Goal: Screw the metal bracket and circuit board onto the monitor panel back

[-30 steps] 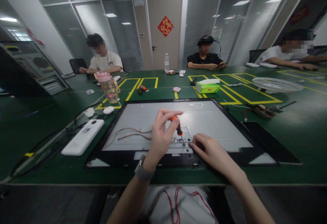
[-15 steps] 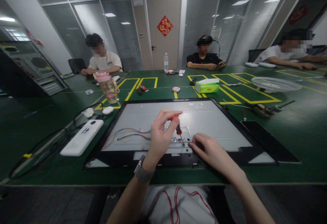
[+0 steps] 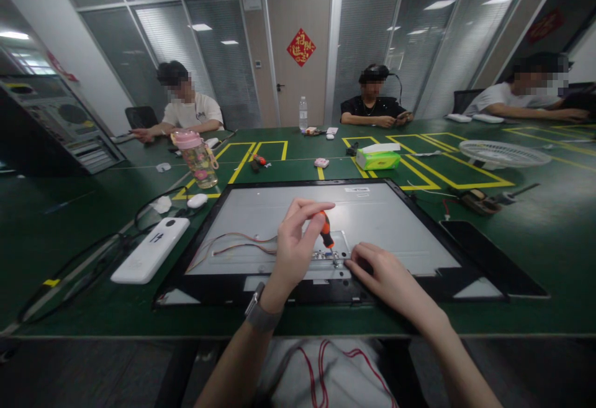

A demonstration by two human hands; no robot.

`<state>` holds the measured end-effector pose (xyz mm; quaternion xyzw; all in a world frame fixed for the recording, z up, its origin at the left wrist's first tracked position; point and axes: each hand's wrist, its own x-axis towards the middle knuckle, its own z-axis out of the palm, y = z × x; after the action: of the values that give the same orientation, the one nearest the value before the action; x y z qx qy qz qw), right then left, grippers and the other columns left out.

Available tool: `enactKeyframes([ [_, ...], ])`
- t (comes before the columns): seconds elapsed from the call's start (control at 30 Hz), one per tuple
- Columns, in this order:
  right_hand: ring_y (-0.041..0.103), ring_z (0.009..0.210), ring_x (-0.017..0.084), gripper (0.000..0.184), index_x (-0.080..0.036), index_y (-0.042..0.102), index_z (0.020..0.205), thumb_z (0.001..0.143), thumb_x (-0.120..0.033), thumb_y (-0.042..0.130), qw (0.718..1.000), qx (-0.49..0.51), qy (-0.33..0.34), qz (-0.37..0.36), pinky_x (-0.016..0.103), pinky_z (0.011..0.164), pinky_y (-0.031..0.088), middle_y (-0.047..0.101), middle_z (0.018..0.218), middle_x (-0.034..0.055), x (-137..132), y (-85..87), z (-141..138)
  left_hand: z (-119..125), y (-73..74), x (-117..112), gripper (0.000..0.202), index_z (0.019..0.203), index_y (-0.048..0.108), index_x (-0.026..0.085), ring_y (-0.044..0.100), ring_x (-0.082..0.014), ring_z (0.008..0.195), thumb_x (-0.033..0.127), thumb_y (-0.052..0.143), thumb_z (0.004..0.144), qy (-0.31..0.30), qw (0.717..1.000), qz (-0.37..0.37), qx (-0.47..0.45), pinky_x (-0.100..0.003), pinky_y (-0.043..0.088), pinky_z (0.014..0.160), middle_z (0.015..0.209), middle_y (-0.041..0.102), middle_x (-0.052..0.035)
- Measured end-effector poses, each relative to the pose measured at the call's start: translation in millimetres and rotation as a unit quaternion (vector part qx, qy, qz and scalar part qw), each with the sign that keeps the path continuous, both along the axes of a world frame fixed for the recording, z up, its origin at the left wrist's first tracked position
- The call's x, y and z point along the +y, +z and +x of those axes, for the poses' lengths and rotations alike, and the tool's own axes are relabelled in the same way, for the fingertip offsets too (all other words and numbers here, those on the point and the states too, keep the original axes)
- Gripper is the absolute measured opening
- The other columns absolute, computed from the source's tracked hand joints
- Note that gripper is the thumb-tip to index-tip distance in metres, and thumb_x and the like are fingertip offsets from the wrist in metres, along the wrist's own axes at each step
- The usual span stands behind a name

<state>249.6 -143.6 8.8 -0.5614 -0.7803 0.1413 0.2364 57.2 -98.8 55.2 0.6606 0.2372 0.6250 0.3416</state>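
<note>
My left hand (image 3: 298, 240) is closed around the handle of an orange and black screwdriver (image 3: 328, 231). The shaft points down to a small metal part (image 3: 334, 261) on the back of a flat display panel (image 3: 386, 222). My right hand (image 3: 379, 265) rests at the panel's lower edge, right of the screwdriver tip. Its fingers are curled near that metal part; whatever they pinch is too small to make out. Thin coloured wires (image 3: 242, 240) run across the panel to the left of my left hand, which covers their right ends.
Left of the panel lie a white power bank (image 3: 149, 251) and a black cable (image 3: 88, 284). A pink-lidded bottle (image 3: 198, 159) stands behind them. To the right are a black phone-like slab (image 3: 488, 256) and a walkie-talkie-like device (image 3: 484, 200). A green tissue pack (image 3: 378, 157) lies beyond.
The screwdriver handle has shifted very slightly in my left hand, its tip staying at the metal part. My right hand stays put. The person at far left has moved their hands left.
</note>
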Motion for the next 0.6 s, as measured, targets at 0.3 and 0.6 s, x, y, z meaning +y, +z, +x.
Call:
enactKeyframes([
  [0.3,0.06,0.072,0.021,0.019,-0.022,0.054,0.079,0.096,-0.027,0.049,1.0,0.013,0.002,0.002,0.031,0.068,0.045,0.061,0.077,0.003,-1.5,0.7,0.1,1.4,2.5,-1.9,0.019,0.105,0.075,0.022,0.066,-0.0177,0.097,0.024,0.062,0.091,-0.026,1.0,0.007,-0.014,-0.03,0.051,0.087,0.102,0.073,-0.0069],
  [0.6,0.059,0.071,0.02,0.019,-0.023,0.054,0.078,0.096,-0.027,0.049,1.0,0.017,-0.001,0.002,0.031,0.066,0.045,0.061,0.077,0.0031,-1.8,2.3,0.0,0.7,3.8,-3.7,0.028,0.114,0.072,0.021,0.067,-0.0192,0.097,0.024,0.051,0.096,-0.065,0.998,-0.026,-0.005,-0.034,0.052,0.09,0.105,0.073,-0.0083],
])
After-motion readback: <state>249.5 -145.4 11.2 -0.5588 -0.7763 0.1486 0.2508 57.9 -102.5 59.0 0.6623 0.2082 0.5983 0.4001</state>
